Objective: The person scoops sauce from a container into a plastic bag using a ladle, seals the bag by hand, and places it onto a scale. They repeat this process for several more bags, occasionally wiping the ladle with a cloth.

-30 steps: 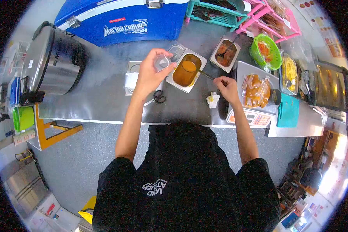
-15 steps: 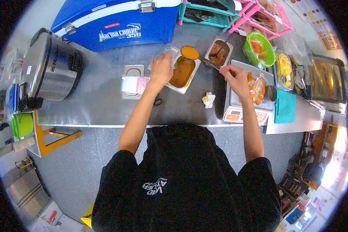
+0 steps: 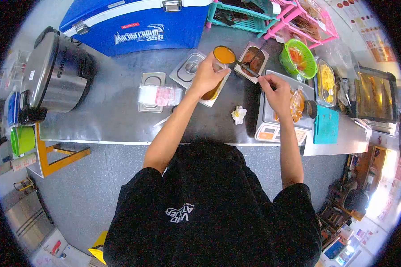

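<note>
My right hand [image 3: 274,88] is closed on the thin handle of a ladle [image 3: 224,54], whose bowl is full of orange-brown sauce. Just under the bowl is my left hand [image 3: 208,76], its fingers curled at a clear plastic bag, mostly hidden behind the hand. Below them a metal container of brown sauce [image 3: 217,93] is partly covered by my left hand and wrist. Beside it, to the right, stands a metal container of reddish food [image 3: 255,60]. A metal lid [image 3: 189,66] lies to the left.
Plastic bags [image 3: 158,95] lie on another metal lid. A crumpled tissue [image 3: 239,115] rests on the counter. At the right are a scale [image 3: 272,133], a green basket [image 3: 286,50] and a teal board [image 3: 326,126]. A blue cooler [image 3: 138,33] and a pot [image 3: 53,73] stand behind and left.
My left hand has moved right, to beneath the ladle bowl. The ladle has shifted slightly right and up, and the metal lid left of the sauce has come into clearer view.
</note>
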